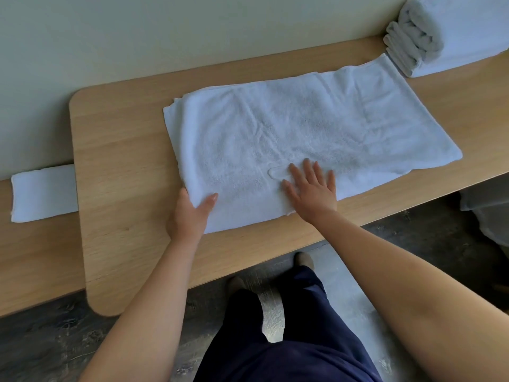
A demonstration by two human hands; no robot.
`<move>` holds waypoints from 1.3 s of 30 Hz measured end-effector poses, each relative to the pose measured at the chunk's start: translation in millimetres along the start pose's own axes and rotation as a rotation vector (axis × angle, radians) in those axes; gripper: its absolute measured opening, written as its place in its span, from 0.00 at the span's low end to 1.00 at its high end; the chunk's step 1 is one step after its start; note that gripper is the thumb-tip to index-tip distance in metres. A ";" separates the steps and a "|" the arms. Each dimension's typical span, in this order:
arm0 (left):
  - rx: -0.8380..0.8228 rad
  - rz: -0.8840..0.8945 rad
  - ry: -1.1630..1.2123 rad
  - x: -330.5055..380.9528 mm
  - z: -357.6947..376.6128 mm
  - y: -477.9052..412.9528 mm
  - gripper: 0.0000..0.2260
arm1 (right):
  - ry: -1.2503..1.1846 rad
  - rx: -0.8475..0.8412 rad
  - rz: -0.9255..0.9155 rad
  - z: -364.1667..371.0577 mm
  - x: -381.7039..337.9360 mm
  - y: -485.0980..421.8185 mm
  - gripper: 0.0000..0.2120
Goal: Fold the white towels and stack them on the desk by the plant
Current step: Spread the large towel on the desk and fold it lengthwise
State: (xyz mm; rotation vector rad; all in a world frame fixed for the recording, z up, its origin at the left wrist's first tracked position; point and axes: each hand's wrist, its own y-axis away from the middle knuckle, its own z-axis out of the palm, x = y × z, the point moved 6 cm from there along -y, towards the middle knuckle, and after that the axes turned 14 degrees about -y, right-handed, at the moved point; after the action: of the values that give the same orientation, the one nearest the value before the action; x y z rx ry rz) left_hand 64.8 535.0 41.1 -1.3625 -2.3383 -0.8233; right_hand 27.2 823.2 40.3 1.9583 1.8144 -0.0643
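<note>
Towel (303, 133) on the wooden desk (121, 161) by a pale wall (137, 37): left grip (188, 216) pinches its edge, right grip (312, 191) presses flat.

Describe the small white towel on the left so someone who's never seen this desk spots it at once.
Start at the wooden desk against the pale wall and go to its rounded left end. There, on the lower surface, a narrow white towel pokes out from the desk's edge. Unlike the spread towel mid-desk and the folded stack far right, it lies alone and untouched.
</note>
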 end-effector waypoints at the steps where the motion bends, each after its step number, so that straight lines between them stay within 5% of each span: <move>1: -0.005 -0.003 -0.001 1.9 -0.9 -0.2 0.22 | -0.008 0.012 0.031 -4.1 4.2 -1.9 0.28; 6: -0.002 -0.029 0.020 -2.1 0.0 -1.0 0.30 | 0.096 -0.045 0.106 -13.2 28.7 -2.1 0.32; 8: 0.029 -0.054 0.019 -1.6 -0.1 -1.5 0.42 | 0.123 -0.052 0.115 -12.4 28.7 -2.9 0.32; 11: 0.222 -0.066 -0.302 21.2 -8.2 0.8 0.49 | 0.143 -0.043 0.112 -11.3 23.1 -5.7 0.31; 15: 0.294 0.291 -0.397 96.6 9.6 -3.6 0.35 | 0.130 -0.028 0.103 -9.8 24.4 -5.9 0.30; 19: 0.063 0.497 -0.507 146.6 68.7 -10.9 0.26 | 0.104 0.010 0.062 -10.4 21.6 -2.4 0.30; 24: 0.037 0.466 -0.751 134.3 110.9 -10.9 0.25 | -0.029 0.077 -0.083 -24.1 28.5 -6.6 0.33; 29: 0.093 0.346 -0.639 154.5 112.9 -18.4 0.29 | -0.117 0.281 -0.209 -59.6 42.7 -49.2 0.24; 35: 0.207 0.443 -0.544 241.1 121.1 -55.7 0.23 | -0.049 0.172 -0.349 -94.7 48.3 -133.4 0.22; 39: 0.142 0.481 -0.567 273.4 143.0 -95.6 0.22 | -0.050 0.050 -0.384 -94.8 55.6 -180.8 0.24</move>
State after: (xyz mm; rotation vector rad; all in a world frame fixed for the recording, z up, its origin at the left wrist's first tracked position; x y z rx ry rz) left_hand -151.7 774.8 42.3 -2.1808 -2.2042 -0.1308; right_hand -164.2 912.7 51.0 1.5974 2.1473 -0.2802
